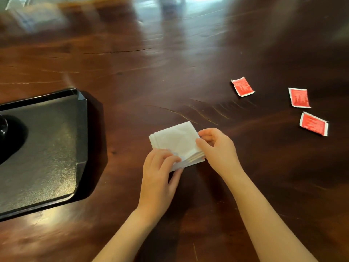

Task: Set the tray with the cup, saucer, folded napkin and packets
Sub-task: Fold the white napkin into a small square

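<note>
**Both hands on the folded napkin, tray waiting at the left edge**

A white paper napkin (176, 142), folded into a layered square with its stacked edges fanned at the near side, lies on the dark, glossy wooden table (170, 72), about midway across it. The left hand (158, 176) pinches its near left corner, fingers curled on top and the thumb under the edge. The right hand (217, 148) grips the right corner, thumb on top and fingers bent behind the paper.

The table's grain shows long wavy lines and a thin crack farther back.

A black rectangular tray (81, 129) with clipped corners and a matte, finely grained floor sits at the table's left edge, cut off by the frame. On it, at the very margin, stands a shiny black rounded object (2, 127), mostly out of view; what it is cannot be told.

Three red square packets with white crimped borders lie flat toward the right edge, well apart from the napkin: one (242, 86) nearer the middle, one (299, 97) farther right, one (313, 124) just nearer than that. Their print is unreadable.

The far end of the table blurs into glare.
</note>
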### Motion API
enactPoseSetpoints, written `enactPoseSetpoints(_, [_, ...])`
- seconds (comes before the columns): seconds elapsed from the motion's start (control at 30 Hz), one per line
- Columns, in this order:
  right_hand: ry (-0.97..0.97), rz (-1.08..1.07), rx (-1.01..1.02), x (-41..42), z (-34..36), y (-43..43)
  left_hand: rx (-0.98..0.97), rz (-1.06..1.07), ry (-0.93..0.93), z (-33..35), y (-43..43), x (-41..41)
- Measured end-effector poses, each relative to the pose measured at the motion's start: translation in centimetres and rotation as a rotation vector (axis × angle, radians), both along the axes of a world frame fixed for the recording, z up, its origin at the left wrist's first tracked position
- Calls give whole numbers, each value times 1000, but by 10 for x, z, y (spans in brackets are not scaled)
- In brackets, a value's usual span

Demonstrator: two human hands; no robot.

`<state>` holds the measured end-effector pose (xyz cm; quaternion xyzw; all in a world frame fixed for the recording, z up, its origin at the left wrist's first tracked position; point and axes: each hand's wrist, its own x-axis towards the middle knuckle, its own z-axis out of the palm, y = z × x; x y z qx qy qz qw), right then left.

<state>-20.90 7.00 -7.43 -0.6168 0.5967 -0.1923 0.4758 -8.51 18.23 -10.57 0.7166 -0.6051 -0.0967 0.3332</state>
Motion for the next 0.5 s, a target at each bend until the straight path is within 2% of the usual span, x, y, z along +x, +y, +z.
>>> enactPoseSetpoints(0.2, [244, 97, -324, -2, -19, 16, 40, -17, 24, -10, 6, -1])
enactPoseSetpoints(0.3, [181, 90, -307, -6, -22, 16, 2, 89, 100, 7, 2, 0])
enactPoseSetpoints(0.4, [82, 19, -302, -2, -10, 4, -94, 318, 139, 26, -17, 1])
enactPoseSetpoints(0.47, [92, 124, -410, 12, -9, -5, -22, 389, 112, 26, -37, -2])
enactPoseSetpoints(0.5, [150, 246, -464, 21, -12, -8, 63, 385, 78, 20, -44, -5])
